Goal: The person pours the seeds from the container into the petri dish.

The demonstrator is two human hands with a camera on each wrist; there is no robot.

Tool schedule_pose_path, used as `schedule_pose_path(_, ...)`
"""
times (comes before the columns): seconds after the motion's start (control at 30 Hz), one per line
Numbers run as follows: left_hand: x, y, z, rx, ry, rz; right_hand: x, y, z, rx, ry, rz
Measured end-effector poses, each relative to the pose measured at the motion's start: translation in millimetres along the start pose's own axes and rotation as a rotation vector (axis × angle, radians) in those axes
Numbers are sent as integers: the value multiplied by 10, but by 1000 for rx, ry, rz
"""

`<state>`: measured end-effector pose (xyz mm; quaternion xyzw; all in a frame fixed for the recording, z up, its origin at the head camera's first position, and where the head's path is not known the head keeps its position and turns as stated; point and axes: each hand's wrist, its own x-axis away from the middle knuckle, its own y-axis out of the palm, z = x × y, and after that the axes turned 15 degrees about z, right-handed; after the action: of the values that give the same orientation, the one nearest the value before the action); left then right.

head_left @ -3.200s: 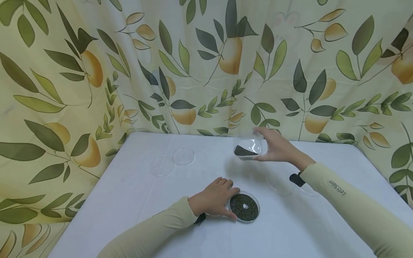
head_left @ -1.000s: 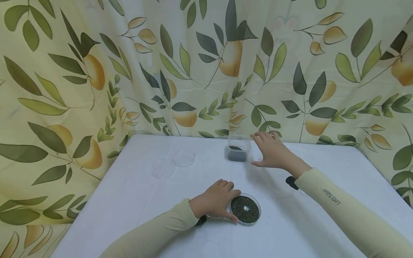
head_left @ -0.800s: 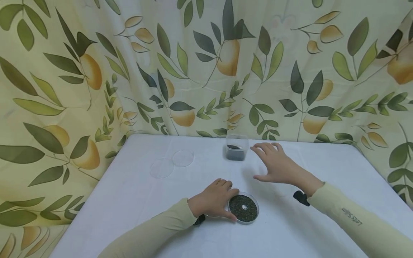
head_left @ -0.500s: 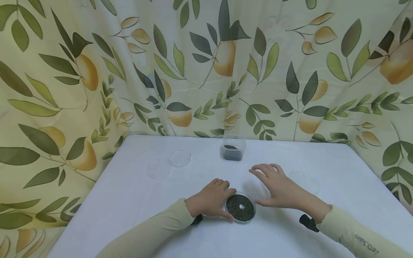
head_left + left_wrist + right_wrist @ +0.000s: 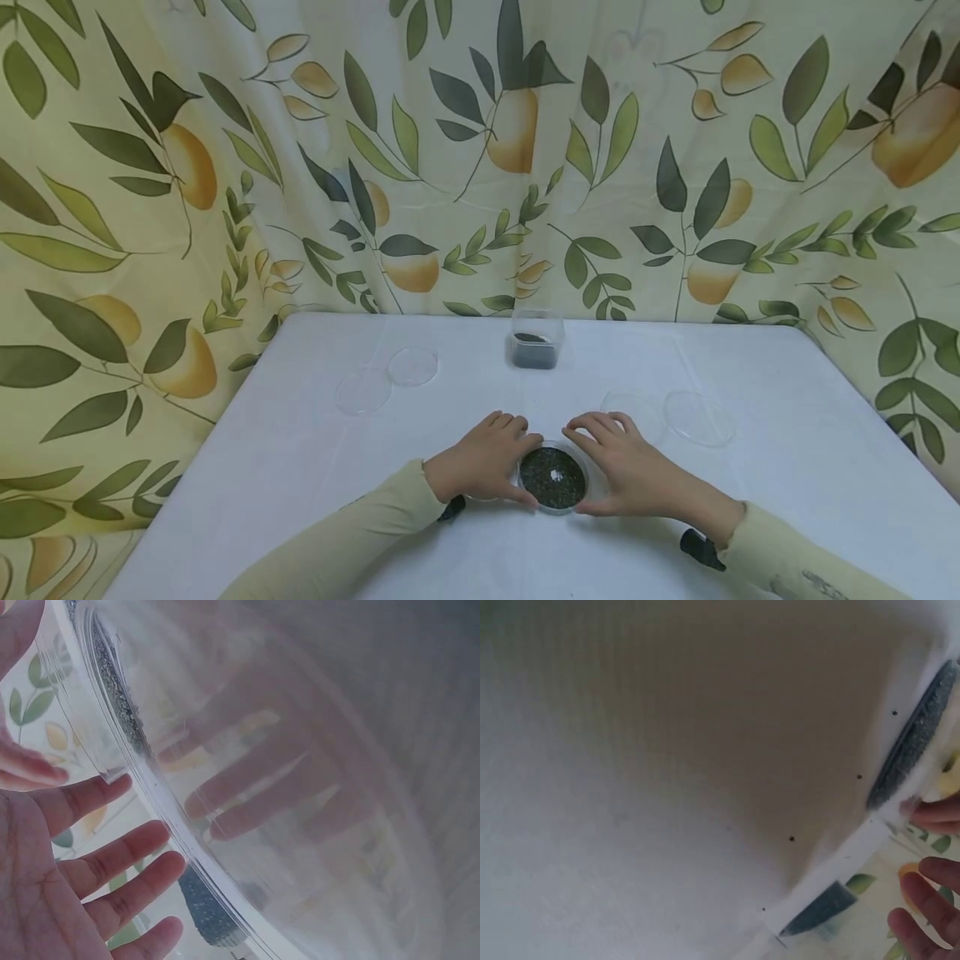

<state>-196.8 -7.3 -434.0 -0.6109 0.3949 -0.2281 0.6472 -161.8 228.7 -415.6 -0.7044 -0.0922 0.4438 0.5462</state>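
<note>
A round clear petri dish point(image 5: 553, 477), filled with dark green tea-like flakes, lies on the white table. My left hand point(image 5: 483, 457) holds its left side, thumb at the front rim and index finger at the back rim; the other fingers are spread in the left wrist view. My right hand point(image 5: 630, 467) curves around the right side, thumb and index fingertips right at the rim. Part of another clear round dish point(image 5: 300, 750) is below my left hand, large and blurred in the left wrist view. A clear square container point(image 5: 536, 342) with dark flakes stands farther back.
Two clear round dishes or lids point(image 5: 363, 392) lie at the back left, the second lid point(image 5: 413, 367) beside it. Two more clear round pieces point(image 5: 699, 418) lie right of centre. A leaf-printed curtain point(image 5: 480, 167) hangs behind the table's back edge.
My right hand has let go of the square container, leaving it at the back, and come forward to the petri dish's right side. My left hand has stayed at the dish.
</note>
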Motion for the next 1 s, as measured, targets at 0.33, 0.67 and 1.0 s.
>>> schedule_pose_path(0.33,9,-4,7,-13,9,5,22,135,-9,26,-14,-48)
schedule_pose_path(0.67,18,-16,-16,-10,5,-33,1,157,-13,26,-12,-70)
schedule_pose_path(1.0,167,-146,-246,-57,45,-27,0,173,4,19,-6,-50)
